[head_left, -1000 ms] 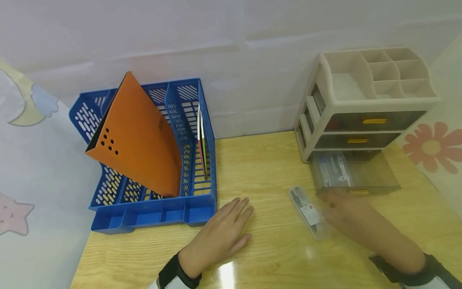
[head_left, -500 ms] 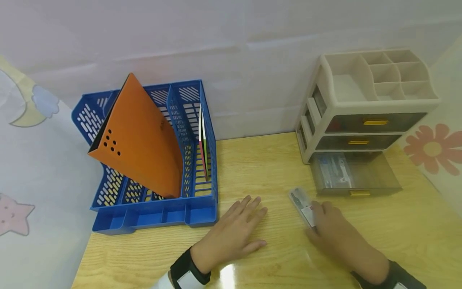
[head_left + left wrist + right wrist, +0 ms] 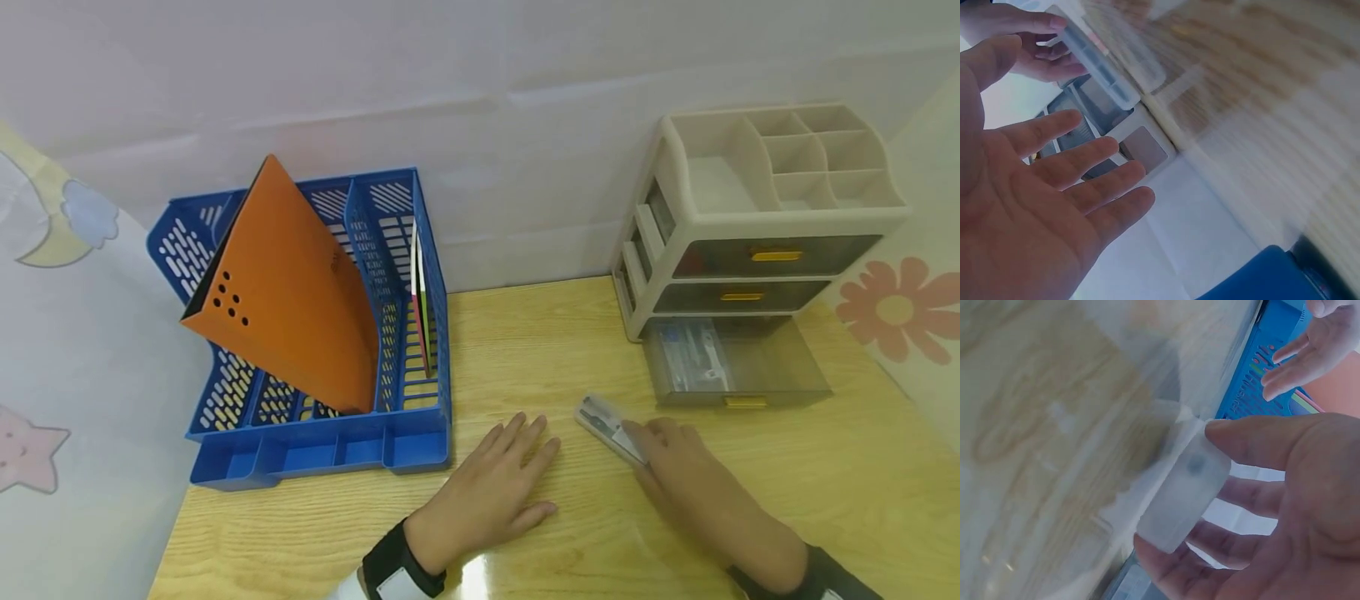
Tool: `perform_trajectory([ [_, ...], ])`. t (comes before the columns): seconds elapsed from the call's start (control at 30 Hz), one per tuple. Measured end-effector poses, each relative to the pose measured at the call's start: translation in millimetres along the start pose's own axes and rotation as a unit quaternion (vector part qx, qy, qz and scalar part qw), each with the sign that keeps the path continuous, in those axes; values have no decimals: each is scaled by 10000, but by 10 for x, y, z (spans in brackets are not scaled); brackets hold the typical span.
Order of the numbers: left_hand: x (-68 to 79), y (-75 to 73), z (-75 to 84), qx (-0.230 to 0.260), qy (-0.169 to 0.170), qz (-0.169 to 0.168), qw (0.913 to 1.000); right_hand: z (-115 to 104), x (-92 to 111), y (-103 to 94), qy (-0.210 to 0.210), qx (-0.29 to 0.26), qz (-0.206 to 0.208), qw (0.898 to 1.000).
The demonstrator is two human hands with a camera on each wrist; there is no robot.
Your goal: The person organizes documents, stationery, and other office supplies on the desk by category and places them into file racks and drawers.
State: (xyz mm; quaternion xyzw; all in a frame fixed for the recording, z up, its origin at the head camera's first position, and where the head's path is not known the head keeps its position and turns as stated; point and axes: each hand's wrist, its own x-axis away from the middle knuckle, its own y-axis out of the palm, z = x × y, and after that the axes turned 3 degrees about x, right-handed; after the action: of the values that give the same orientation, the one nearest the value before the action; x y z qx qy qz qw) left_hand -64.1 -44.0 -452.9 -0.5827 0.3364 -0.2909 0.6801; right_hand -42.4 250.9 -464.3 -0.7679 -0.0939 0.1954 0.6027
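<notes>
My right hand (image 3: 690, 479) grips the near end of a slim clear plastic pen case (image 3: 603, 422), thumb on one side and fingers on the other. Dark items and a white label show through the lid. From the right wrist view, the whitish end of the case (image 3: 1184, 497) lies between thumb and fingers, close over the wood. My left hand (image 3: 487, 487) spreads its fingers, palm down, left of the case and holds nothing. The left wrist view shows its bare palm (image 3: 1035, 206); whether the hand touches the table cannot be told.
A cream drawer unit (image 3: 795, 221) stands at the back right, its bottom drawer (image 3: 780, 367) pulled out with clear packets (image 3: 693, 357) inside. On the left, a blue file rack (image 3: 315, 429) holds a leaning orange folder (image 3: 292, 292) and thin booklets (image 3: 420, 308).
My right hand has come from the drawer front to the pen case and taken hold of it. The case has shifted left and turned slightly. My left hand has slid a little right.
</notes>
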Motion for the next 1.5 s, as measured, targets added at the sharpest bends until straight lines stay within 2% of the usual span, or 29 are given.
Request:
perform_trajectory([
  [0.33,28,12,6,-133,-31,42,9999,87,6,-92,-501,-29,798,9956],
  [0.53,86,9,-8,-39,-128,-5,9999,121,37,-218,-717,8,1412,9874],
  [0.73,161,0,-37,-126,-135,105,9998,185,67,-401,-646,117,1725,9828],
  [0.9,227,-28,-68,-256,-106,248,9993,353,51,-555,-501,292,1975,9786],
  [1.17,303,-86,-95,-290,48,412,9987,729,24,-698,-398,548,2045,9765],
  [1.5,354,-92,-101,-389,250,636,9969,1064,-81,-810,179,902,1378,9862],
])
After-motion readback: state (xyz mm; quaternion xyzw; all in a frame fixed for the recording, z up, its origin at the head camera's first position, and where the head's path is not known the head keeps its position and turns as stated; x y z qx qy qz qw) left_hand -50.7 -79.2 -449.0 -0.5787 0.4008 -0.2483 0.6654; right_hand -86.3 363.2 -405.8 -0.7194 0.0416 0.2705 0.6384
